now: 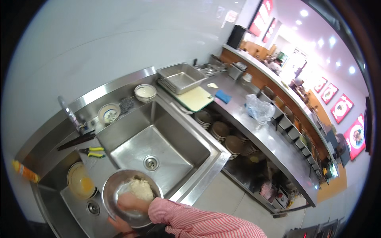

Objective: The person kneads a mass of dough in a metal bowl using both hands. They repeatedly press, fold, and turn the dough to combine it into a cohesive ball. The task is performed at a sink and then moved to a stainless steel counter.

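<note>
A round stainless steel mixing bowl (110,190) tilts over the divider and front edge of a double sink. Inside it lies a rough, pale lump of dough (141,189). My right hand (131,202), below a red-and-white striped sleeve, reaches into the bowl against the dough's lower left side. Its fingers are blurred and partly hidden, so their grip does not show. From below, my left hand (119,223) grips the bowl's near rim, the thumb side visible and the other fingers behind the metal.
Yellow-handled pliers (94,151) lie on the sink divider near the faucet (70,113). Stacked bowls (81,181) sit in the left basin. More bowls (145,91) stand on the back ledge. Right of the sink, a counter holds a cutting board (195,99), steel pan (182,78) and plastic bag (259,108).
</note>
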Demonstrator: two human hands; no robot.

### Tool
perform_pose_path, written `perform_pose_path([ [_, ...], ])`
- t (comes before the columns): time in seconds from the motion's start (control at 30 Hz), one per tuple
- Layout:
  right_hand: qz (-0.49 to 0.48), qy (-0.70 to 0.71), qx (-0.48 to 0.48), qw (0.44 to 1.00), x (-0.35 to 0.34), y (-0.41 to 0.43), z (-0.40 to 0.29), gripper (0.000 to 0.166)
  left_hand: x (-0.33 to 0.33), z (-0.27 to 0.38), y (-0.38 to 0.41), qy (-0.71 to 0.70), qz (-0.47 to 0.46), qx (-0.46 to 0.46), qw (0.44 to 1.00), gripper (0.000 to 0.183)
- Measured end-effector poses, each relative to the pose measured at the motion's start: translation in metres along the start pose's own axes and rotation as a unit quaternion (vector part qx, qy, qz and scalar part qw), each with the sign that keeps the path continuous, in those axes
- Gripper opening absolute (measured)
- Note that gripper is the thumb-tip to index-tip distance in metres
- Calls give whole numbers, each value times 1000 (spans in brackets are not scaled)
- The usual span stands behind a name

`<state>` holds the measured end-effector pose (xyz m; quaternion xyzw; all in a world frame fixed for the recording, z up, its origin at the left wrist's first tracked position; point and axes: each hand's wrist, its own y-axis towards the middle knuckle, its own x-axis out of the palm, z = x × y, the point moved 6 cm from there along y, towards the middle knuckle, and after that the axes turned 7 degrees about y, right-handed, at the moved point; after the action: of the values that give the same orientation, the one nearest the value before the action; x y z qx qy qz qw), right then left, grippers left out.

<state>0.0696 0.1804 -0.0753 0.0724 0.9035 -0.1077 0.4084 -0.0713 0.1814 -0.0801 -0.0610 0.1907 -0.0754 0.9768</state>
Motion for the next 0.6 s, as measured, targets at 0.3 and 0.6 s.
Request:
perform_pose_path([
  [0.3,86,183,13,979,4,36,55,36,8,-4,10,59,33,64,996,31],
  [0.6,-156,278,114,941,-17,-13,33,43,-18,-7,-13,84,103,39,990,24],
])
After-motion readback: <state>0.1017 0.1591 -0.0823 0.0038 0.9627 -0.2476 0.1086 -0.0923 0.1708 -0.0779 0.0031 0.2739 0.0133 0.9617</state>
